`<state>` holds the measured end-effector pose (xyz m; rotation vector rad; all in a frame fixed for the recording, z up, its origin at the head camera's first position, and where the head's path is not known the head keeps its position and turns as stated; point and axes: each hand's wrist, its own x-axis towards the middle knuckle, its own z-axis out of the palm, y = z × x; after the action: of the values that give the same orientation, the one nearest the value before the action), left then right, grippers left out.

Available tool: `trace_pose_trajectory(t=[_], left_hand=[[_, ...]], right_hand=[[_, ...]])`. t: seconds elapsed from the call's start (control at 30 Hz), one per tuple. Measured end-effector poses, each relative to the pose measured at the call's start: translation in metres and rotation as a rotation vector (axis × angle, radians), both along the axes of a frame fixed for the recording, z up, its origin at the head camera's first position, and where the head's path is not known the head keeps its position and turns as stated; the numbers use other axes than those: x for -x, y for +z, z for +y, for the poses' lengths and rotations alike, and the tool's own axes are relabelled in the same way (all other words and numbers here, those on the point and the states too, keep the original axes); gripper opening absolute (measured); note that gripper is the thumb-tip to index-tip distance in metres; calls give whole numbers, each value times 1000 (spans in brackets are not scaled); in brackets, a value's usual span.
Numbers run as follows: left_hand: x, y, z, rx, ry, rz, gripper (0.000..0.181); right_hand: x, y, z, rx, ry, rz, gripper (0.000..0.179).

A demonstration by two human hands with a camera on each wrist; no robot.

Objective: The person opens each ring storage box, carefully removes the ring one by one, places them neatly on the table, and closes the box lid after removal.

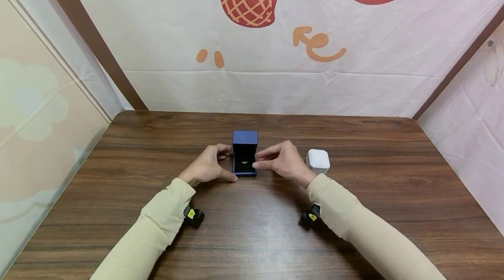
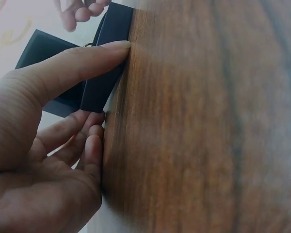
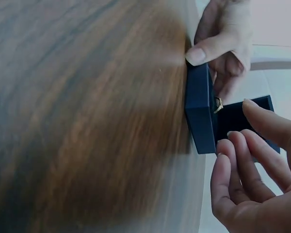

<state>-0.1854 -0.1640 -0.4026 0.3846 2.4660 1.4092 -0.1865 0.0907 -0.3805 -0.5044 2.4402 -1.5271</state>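
Observation:
A navy blue ring box (image 1: 245, 137) stands on the table with its lid raised and its dark inside facing me. A small gold-coloured ring (image 3: 218, 105) sits upright in the dark insert. My left hand (image 1: 208, 164) holds the box from the left, thumb across the front corner of the base and the other fingers at its side. At the box's right side is my right hand (image 1: 288, 162), its fingers loosely bent and its thumb close to the opening. Nothing shows between those fingers in the right wrist view. Whether they touch the box, I cannot tell.
A small white box with rounded corners (image 1: 318, 160) stands on the brown wooden table (image 1: 252, 236), just right of my right wrist. Printed cloth (image 1: 165, 52) hangs behind the table's far edge and along both sides.

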Motion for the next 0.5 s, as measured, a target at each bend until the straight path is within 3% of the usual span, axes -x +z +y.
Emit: trace_pose_trajectory(t=[0.2, 0.5], left_hand=[[0, 0, 0, 6, -5, 5, 85], [1, -1, -1, 3, -18, 10, 85]], right_hand=[[2, -1, -9, -48, 25, 67, 23], [5, -8, -19, -116, 17, 79, 19]])
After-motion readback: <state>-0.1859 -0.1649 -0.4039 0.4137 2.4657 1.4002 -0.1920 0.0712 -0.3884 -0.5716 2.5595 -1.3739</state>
